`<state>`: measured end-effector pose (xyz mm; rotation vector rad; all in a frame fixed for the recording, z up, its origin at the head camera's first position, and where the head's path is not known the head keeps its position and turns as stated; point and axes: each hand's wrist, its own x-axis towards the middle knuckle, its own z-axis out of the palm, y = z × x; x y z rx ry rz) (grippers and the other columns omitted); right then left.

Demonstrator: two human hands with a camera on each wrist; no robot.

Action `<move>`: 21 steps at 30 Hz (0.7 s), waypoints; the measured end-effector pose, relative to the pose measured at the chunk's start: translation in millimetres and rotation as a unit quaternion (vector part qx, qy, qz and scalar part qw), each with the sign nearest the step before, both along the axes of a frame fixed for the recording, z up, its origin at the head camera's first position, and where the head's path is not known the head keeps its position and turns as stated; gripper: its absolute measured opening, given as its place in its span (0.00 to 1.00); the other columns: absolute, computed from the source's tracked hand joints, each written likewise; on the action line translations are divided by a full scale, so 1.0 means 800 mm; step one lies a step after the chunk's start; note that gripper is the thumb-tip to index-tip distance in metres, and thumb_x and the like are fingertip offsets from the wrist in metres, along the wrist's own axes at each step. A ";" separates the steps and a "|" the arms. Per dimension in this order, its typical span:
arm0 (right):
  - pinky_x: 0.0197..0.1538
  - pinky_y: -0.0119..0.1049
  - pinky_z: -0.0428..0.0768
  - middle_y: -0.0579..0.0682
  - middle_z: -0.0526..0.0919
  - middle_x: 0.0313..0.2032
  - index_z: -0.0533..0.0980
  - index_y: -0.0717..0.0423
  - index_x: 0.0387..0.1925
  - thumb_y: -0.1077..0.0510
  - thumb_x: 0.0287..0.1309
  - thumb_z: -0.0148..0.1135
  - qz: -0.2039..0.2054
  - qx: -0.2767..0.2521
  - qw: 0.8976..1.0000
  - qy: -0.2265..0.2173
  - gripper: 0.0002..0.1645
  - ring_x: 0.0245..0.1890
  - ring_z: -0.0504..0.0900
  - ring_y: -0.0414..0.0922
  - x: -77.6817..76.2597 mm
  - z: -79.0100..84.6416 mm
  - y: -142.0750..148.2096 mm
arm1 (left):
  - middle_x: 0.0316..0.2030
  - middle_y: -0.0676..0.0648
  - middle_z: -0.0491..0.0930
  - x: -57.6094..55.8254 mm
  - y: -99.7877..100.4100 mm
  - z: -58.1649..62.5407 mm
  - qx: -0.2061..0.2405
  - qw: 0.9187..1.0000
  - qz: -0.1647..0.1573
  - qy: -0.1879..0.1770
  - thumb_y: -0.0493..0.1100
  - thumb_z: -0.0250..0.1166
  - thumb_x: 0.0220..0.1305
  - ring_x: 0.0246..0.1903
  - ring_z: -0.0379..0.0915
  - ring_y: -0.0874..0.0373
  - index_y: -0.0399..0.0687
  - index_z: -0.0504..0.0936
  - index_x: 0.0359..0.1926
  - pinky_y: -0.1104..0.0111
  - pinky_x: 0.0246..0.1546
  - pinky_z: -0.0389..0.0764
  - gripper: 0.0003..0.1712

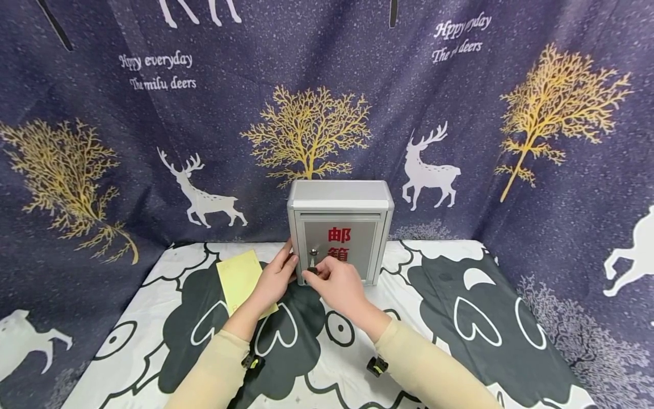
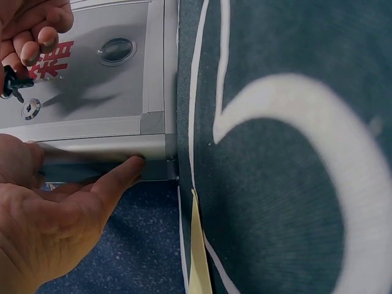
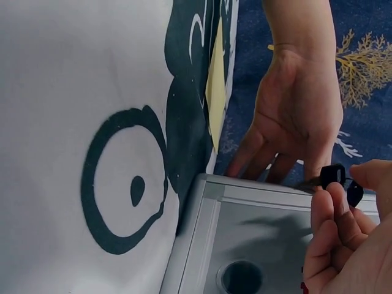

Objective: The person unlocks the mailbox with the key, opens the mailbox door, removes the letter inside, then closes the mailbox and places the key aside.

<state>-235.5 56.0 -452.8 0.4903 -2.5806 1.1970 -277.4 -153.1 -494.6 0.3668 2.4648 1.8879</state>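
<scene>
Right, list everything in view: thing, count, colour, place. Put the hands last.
mailbox: one, silver with red characters, upright at the back of the table.
lock: one, silver, on the mailbox door.
keys: black-headed, number unclear, in the right hand beside the lock.
envelope: one, pale yellow, flat on the table left of the mailbox.
tablecloth: one, white with dark animal shapes, over the table.
backdrop: one, navy with gold trees and white deer, behind and at the sides.
left hand: fingers straight against the mailbox's left side.
right hand: pinches the keys.

Head view: high, looking forward-down. Wrist views: close, sideways. All share mailbox (image 1: pixel 340 233) front.
</scene>
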 end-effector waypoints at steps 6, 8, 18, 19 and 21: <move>0.31 0.34 0.80 0.37 0.87 0.29 0.89 0.49 0.40 0.42 0.72 0.76 0.013 -0.005 1.000 -0.010 0.15 0.26 0.80 0.33 0.008 -0.004 0.007 | 0.82 0.32 0.65 -0.001 0.000 -0.002 0.004 1.000 -0.002 -0.003 0.50 0.50 0.93 0.77 0.69 0.35 0.58 0.50 0.92 0.44 0.68 0.81 0.37; 0.31 0.34 0.81 0.37 0.87 0.29 0.90 0.49 0.40 0.42 0.73 0.75 0.020 -0.004 1.000 -0.014 0.15 0.26 0.81 0.33 0.010 -0.006 0.009 | 0.82 0.32 0.65 -0.001 0.000 -0.002 0.004 1.000 -0.001 -0.005 0.50 0.50 0.93 0.77 0.69 0.35 0.59 0.50 0.92 0.44 0.69 0.81 0.36; 0.31 0.34 0.82 0.44 0.91 0.29 0.92 0.52 0.46 0.42 0.79 0.68 0.090 -0.021 0.990 -0.102 0.19 0.26 0.86 0.36 0.015 -0.019 0.026 | 0.82 0.32 0.65 0.000 0.002 -0.001 0.003 1.000 0.005 -0.004 0.50 0.51 0.93 0.76 0.70 0.34 0.58 0.51 0.92 0.43 0.68 0.81 0.37; 0.31 0.34 0.82 0.46 0.92 0.30 0.92 0.53 0.46 0.43 0.79 0.68 0.097 -0.030 0.988 -0.117 0.19 0.27 0.88 0.40 0.015 -0.021 0.028 | 0.82 0.33 0.65 0.000 0.001 -0.001 0.003 1.000 0.006 -0.005 0.50 0.51 0.93 0.77 0.69 0.34 0.58 0.51 0.92 0.43 0.68 0.81 0.37; 0.30 0.34 0.84 0.51 0.92 0.31 0.92 0.55 0.45 0.44 0.80 0.67 0.108 -0.045 0.982 -0.149 0.20 0.29 0.91 0.46 0.013 -0.026 0.033 | 0.82 0.33 0.65 0.001 0.002 -0.001 0.001 1.000 0.007 -0.007 0.50 0.51 0.93 0.77 0.69 0.34 0.57 0.50 0.92 0.43 0.68 0.81 0.37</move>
